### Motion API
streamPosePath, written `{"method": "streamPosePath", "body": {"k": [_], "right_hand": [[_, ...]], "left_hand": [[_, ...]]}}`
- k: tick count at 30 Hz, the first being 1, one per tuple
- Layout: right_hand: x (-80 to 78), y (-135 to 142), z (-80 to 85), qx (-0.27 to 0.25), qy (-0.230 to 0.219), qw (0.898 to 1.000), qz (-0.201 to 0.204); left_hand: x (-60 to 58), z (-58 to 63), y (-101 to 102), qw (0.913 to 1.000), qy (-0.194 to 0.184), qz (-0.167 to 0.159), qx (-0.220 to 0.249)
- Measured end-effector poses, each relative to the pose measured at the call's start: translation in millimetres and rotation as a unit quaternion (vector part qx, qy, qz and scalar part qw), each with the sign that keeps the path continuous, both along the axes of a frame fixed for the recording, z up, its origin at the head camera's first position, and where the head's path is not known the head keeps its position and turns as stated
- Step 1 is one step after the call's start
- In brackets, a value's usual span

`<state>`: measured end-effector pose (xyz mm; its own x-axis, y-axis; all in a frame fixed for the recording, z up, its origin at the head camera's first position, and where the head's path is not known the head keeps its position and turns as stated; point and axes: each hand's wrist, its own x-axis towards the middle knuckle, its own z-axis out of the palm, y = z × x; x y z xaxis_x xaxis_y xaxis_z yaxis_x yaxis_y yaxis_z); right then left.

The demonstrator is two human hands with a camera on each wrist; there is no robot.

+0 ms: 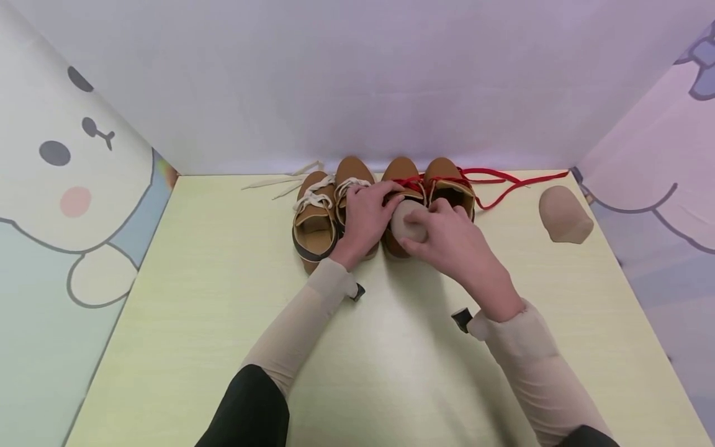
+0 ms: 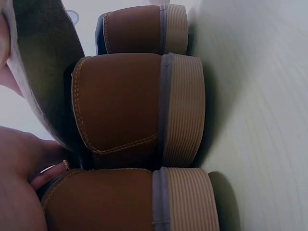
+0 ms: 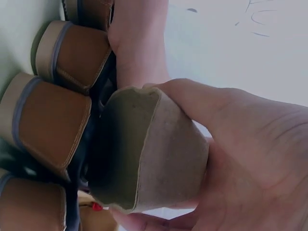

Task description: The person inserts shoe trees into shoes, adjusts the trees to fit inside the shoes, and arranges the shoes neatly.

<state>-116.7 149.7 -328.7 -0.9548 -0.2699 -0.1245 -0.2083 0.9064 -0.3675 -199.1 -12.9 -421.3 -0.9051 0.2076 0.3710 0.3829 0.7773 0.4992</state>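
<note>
Two brown shoes with red laces stand on the table, heels toward me. My right hand (image 1: pixel 452 239) grips a beige moulded shoe insert (image 1: pixel 409 220) between thumb and fingers, its hollow end tilted toward me. The insert sits at the opening of the left red-laced shoe (image 2: pixel 120 106), and its front end is hidden. My left hand (image 1: pixel 365 217) reaches across from the left, pinching that shoe's upper at the front of the opening. Beside it is the other red-laced shoe (image 1: pixel 443 171). In the right wrist view, the insert (image 3: pixel 171 151) shows its open rim close to the shoe collars.
Left of these stand two brown shoes with white laces, one (image 1: pixel 314 233) at the end and one (image 1: pixel 352 167) partly behind my left hand. A second beige insert (image 1: pixel 565 216) lies on the table (image 1: pixel 223 261) at right. Red laces (image 1: pixel 525 182) trail rightward near the back wall (image 1: pixel 368 81).
</note>
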Motion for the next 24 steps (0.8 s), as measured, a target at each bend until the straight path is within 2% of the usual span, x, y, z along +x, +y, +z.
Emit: {"method": "streamPosePath", "body": {"k": [9, 15, 19, 24], "right_hand": [[-11.6, -15, -4.9, 0.002, 0.008, 1.0, -0.014], [-15.2, -14, -10.2, 0.004, 0.009, 1.0, -0.023], [-14.6, -5, -15.1, -0.037, 0.001, 0.999, -0.026], [-12.2, 15, -21.9, -0.138, -0.022, 0.99, -0.016]], "left_hand": [[-0.8, 1.9, -4, 0.9995, -0.014, -0.012, 0.027], [-0.9, 5.2, -6, 0.9988, -0.03, -0.016, 0.035], [-1.3, 9.3, -10, 0.9969, -0.056, -0.043, 0.036], [-0.5, 17.2, -21, 0.9878, -0.11, -0.108, 0.019]]}}
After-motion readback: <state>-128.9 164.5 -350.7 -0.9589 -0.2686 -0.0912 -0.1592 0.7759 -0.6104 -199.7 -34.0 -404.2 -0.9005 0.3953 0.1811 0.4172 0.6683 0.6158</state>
